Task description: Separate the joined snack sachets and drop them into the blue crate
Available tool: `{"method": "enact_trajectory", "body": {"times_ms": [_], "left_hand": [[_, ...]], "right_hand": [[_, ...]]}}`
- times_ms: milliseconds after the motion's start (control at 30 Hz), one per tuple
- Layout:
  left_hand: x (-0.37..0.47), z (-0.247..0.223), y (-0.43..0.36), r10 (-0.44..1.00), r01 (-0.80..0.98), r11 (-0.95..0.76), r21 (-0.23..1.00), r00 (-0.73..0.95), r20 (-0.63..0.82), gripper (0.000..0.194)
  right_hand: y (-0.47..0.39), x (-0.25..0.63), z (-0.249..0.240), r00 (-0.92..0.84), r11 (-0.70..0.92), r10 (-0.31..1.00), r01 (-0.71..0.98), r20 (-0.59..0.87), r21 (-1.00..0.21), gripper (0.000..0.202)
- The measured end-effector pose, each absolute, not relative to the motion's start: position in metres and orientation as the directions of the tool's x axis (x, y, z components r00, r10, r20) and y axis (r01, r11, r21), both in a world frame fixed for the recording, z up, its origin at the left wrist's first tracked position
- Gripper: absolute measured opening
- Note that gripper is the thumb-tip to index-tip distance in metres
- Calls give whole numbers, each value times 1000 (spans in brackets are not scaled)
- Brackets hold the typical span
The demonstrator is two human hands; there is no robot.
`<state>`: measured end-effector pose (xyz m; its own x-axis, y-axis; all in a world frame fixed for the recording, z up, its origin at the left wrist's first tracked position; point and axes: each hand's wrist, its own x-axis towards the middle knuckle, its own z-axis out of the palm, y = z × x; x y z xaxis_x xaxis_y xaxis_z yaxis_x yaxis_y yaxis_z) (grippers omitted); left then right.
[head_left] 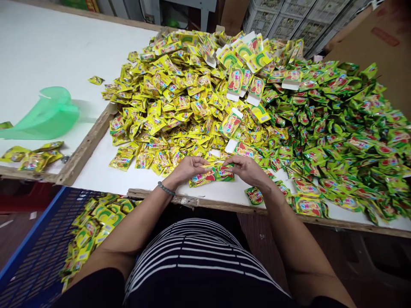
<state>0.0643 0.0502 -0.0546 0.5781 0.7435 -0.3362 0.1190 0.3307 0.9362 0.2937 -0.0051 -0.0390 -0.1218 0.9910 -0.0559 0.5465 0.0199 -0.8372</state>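
Observation:
My left hand (189,167) and my right hand (245,169) meet near the front edge of the white table. Pinched in my left fingers is a small yellow-green carton (203,177) with coloured lettering. The fingers of my right hand close on a green sachet (223,174) at the carton's right end; how far the two overlap is hidden. Just beyond my hands lies a flat printed carton (243,149). A heap of yellow sachets (170,102) spreads ahead and to the left, while green sachets (334,124) are piled on the right.
Several flat cartons (236,81) lie on the heap. A blue plastic basket (35,233) at lower left contains filled yellow packs (96,218). A green translucent scoop (48,115) rests on the left table, past a wooden divider (88,145). Grey crates (289,21) stand behind.

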Motion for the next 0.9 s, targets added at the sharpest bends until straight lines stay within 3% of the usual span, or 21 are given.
{"method": "enact_trajectory", "body": {"times_ms": [200,400,533,667,767,900], "left_hand": [[69,-55,51,700,91,355,930,633,-329,32],[71,-53,48,677,10,453,891,647,-351,37],[74,-51,46,727,-103,524,846,571,-381,47],[75,-48,45,766,-156,497,854,542,-347,50],[73,-48,44,796,-189,473,861,512,-325,51],[74,-47,45,864,-280,374,884,452,-223,62]], "right_hand": [[2,281,-40,-79,-2,995,540,-54,-842,11],[-5,253,-49,129,-64,991,215,-37,-974,30],[-15,239,-44,312,-27,948,293,69,-956,33],[-15,225,-38,217,0,970,445,109,-895,31],[-12,222,-37,178,28,978,386,105,-922,32],[-12,222,-43,418,101,879,304,229,-947,30]]}}
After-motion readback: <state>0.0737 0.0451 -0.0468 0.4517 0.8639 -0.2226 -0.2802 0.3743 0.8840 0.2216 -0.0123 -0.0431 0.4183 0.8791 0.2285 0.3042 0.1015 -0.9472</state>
